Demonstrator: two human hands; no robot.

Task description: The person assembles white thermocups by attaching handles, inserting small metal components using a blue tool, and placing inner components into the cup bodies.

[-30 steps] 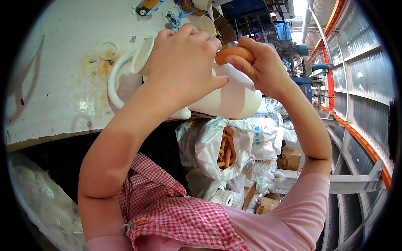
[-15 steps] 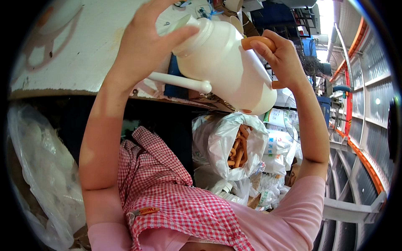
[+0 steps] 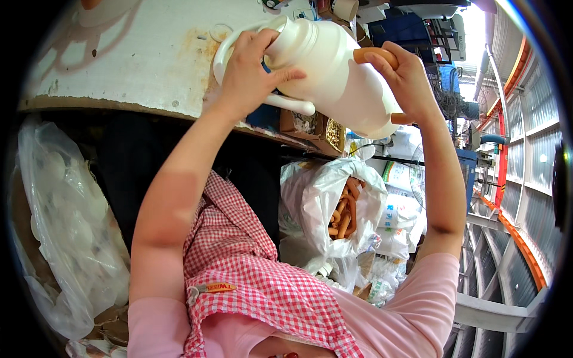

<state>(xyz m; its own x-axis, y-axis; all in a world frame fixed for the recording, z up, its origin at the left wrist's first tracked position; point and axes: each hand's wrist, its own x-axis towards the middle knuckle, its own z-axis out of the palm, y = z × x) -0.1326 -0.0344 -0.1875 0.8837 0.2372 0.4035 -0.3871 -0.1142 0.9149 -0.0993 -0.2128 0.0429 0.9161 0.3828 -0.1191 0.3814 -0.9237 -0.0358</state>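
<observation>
Left hand (image 3: pixel 253 68) grips the white jug (image 3: pixel 334 74) near its neck, top centre of frame; right hand (image 3: pixel 406 74) wraps an orange handle piece (image 3: pixel 376 55) at its side. Below, centre-right, a white plastic bag (image 3: pixel 343 203) holds more orange pieces.

Bare forearms, short pink sleeves (image 3: pixel 418 292). Red-and-white checked apron (image 3: pixel 250 268) over the pink shirt, small orange label (image 3: pixel 213 287) stitched near the apron's upper edge.

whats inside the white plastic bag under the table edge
The white plastic bag hangs open, showing a bundle of orange handle-shaped pieces. How deep they go, and anything below them, is covered by the bag's own folds.
</observation>
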